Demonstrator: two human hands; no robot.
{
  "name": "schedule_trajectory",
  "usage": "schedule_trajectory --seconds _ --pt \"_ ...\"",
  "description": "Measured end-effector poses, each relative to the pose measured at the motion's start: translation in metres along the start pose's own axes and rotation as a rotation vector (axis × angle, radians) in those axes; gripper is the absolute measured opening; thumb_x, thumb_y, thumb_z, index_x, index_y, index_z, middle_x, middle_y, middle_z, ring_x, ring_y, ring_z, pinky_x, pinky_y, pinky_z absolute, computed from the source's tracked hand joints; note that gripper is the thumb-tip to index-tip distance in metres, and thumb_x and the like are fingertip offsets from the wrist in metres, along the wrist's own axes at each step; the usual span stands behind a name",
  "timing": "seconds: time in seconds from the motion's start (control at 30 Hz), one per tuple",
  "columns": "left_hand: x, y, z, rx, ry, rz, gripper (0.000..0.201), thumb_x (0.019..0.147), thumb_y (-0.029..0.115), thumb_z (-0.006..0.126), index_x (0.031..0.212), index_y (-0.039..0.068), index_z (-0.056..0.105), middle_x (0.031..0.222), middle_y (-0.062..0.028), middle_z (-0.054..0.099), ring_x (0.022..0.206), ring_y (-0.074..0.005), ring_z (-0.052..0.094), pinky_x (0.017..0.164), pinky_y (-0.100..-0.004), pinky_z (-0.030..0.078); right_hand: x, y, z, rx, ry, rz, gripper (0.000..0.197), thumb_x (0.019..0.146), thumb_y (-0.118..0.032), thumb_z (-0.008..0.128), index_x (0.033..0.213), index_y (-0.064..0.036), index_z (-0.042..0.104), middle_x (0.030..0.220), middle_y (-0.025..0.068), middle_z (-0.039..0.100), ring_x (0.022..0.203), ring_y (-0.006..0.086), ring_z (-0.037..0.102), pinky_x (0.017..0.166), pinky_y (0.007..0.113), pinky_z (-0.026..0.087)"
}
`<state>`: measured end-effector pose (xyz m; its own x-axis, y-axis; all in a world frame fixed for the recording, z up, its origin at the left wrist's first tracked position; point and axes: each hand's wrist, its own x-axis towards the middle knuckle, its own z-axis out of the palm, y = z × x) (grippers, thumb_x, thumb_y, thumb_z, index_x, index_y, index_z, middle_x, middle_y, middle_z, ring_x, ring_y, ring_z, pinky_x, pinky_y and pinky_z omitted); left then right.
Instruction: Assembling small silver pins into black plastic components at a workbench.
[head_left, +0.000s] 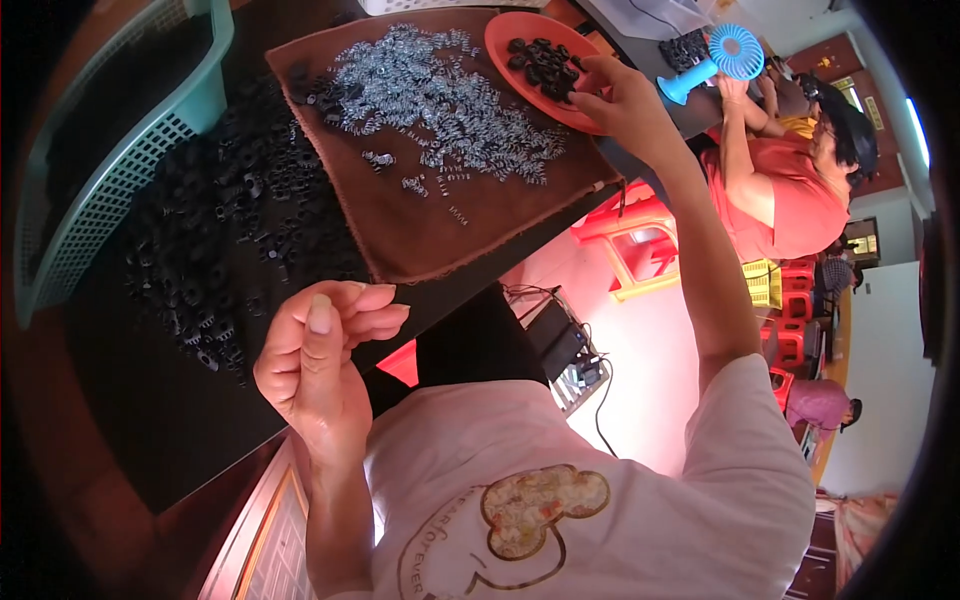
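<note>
My left hand (322, 372) is raised over the near edge of the table, its fingers curled and the thumb pressed against them. Whatever lies inside them, if anything, is hidden. My right hand (632, 108) reaches to the right rim of a shallow red plate (494, 48) that holds small black plastic parts (545, 68). Its thumb and forefinger are apart beside these parts, with nothing visible between them. Left of the plate, a heap of small metal coil springs (440, 100) is spread over a brown cloth (400, 225).
Many black pieces (225, 235) lie loose on the dark table (150, 420), left of the cloth. A green plastic basket (120, 195) stands at the far left. Across from me, a person in red (785, 190) is near a blue hand fan (735, 52). Red stools (640, 235) stand on the floor.
</note>
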<state>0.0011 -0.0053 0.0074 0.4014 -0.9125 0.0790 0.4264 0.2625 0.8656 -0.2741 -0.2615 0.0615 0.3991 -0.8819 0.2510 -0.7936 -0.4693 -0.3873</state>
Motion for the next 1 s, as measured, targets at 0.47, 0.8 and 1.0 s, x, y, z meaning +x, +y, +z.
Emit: schedule_trajectory --seconds 0.47,0.8,1.0 --pt "-0.020 0.009 -0.001 0.428 -0.486 0.215 0.010 0.083 0.001 0.062 0.090 -0.005 0.065 0.080 -0.0137 0.067 0.070 -0.0247 0.066 0.063 -0.0313 0.052 -0.035 -0.154 0.053 0.306 -0.223 -0.684 0.019 0.087 0.000 0.065 0.106 0.0002 0.064 0.084 0.0093 0.062 0.073 0.0190 0.062 0.066 0.027 0.048" --pt "-0.041 0.023 -0.023 0.488 -0.471 0.192 0.007 0.080 0.000 0.064 0.086 -0.004 0.065 0.075 -0.0125 0.065 0.061 -0.0252 0.064 0.057 -0.0321 0.051 -0.035 -0.235 0.116 0.128 -0.295 -0.937 0.024 0.079 -0.015 0.073 0.099 -0.0053 0.061 0.091 0.0060 0.054 0.068 0.0239 0.062 0.054 0.035 0.051" --pt "-0.032 0.043 -0.033 0.792 -0.190 0.377 0.013 0.082 0.004 0.070 0.076 -0.001 0.060 0.068 -0.0107 0.059 0.055 -0.0271 0.058 0.051 -0.0350 0.047 -0.030 -0.241 0.122 -0.043 -0.287 -0.971 0.025 0.076 -0.015 0.074 0.093 -0.0032 0.059 0.086 0.0077 0.051 0.069 0.0262 0.061 0.056 0.038 0.050"
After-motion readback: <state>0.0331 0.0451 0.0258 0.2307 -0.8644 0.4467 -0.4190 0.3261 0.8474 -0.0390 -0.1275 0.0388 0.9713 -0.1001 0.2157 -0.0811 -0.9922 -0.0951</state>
